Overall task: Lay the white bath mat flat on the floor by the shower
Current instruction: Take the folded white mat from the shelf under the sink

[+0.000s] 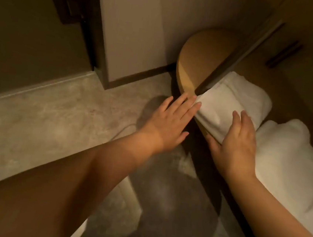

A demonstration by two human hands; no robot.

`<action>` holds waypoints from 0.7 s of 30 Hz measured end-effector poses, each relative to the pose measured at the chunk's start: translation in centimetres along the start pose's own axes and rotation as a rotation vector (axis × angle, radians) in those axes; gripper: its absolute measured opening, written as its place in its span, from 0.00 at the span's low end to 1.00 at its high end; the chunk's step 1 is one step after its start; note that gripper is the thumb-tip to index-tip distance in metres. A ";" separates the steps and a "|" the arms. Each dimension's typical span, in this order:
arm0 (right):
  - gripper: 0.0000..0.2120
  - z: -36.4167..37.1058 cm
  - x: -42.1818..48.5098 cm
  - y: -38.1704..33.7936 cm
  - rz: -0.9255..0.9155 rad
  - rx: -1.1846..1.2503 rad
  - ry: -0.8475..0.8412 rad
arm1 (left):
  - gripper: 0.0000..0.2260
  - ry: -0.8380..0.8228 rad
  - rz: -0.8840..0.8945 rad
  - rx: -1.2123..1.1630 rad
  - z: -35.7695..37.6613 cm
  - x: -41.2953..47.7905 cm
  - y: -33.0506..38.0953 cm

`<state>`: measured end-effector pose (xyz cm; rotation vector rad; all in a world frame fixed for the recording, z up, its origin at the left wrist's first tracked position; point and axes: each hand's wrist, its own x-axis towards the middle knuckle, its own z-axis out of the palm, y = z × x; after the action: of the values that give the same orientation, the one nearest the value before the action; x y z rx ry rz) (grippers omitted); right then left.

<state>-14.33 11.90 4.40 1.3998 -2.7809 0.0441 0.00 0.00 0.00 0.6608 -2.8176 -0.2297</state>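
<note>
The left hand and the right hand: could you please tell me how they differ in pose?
The left hand lies flat, fingers straight, fingertips at the bath mat; the right hand grips it, fingers on top, thumb beneath. Both reach the same folded mat on the wooden shelf.

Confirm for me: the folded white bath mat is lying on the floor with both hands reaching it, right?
Not quite. The head view shows the folded bath mat resting on the rounded wooden shelf, not on the floor. Both hands do reach it: the left hand touches its edge, and the right hand grips it.
</note>
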 end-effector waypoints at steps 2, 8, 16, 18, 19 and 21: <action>0.40 1.4 0.7 0.7 0.023 0.003 0.002 | 0.35 0.021 0.040 -0.038 1.8 1.4 -0.1; 0.41 5.0 2.5 2.7 0.065 -0.015 -0.010 | 0.36 0.047 0.162 -0.008 6.0 5.5 -0.5; 0.43 7.7 3.2 3.3 0.035 -0.147 -0.018 | 0.34 0.112 0.254 -0.046 8.5 8.6 -0.7; 0.43 8.1 3.1 3.2 0.040 -0.149 -0.017 | 0.34 0.112 0.255 -0.101 8.5 8.6 -1.1; 0.43 8.3 3.1 3.2 0.038 -0.144 -0.009 | 0.34 0.106 0.252 -0.130 8.5 8.6 -1.3; 0.42 8.5 3.1 3.2 0.038 -0.128 -0.006 | 0.33 0.072 0.231 -0.181 8.3 8.5 -1.6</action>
<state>-18.84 11.02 -4.06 1.3202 -2.7592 -0.1347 -8.95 -4.50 -6.65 0.2958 -2.7307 -0.4027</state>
